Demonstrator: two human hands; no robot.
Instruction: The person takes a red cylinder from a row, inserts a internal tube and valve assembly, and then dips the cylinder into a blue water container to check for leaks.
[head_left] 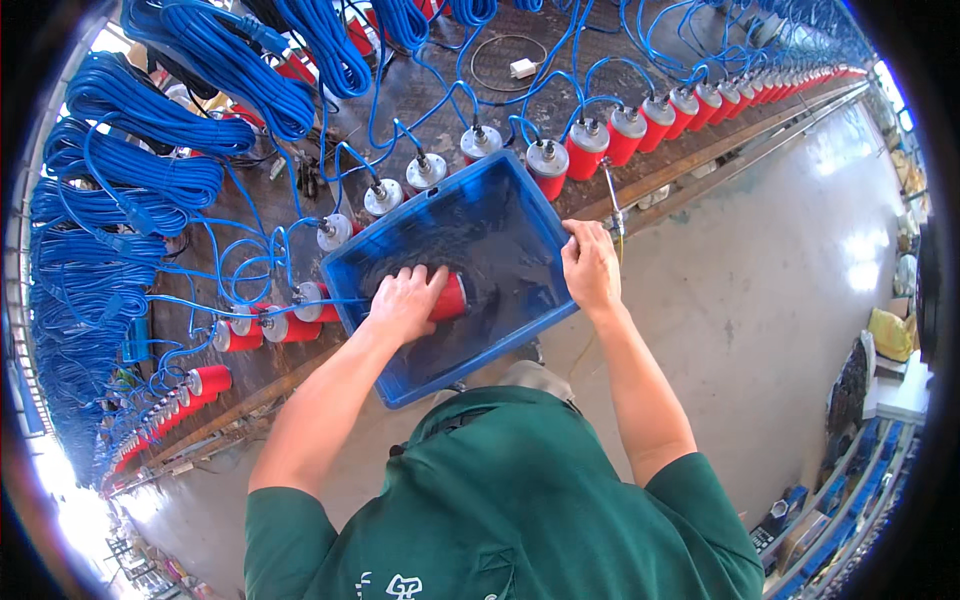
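A blue plastic bin with dark, rippled liquid in it sits tilted across the bench edge in front of me. My left hand reaches into it, its fingers wrapped over a red cylinder that lies on its side. A blue cable runs in over the bin's left rim toward that hand; the cylinder's cable end is hidden beneath it. With my right hand I grip the bin's right rim, fingers curled over the edge.
Red cylinders with silver caps line the bench edge on both sides, each with a blue cable. Coiled blue cables pile up on the left. A metal rod juts from the bench edge. Shelving stands at the lower right.
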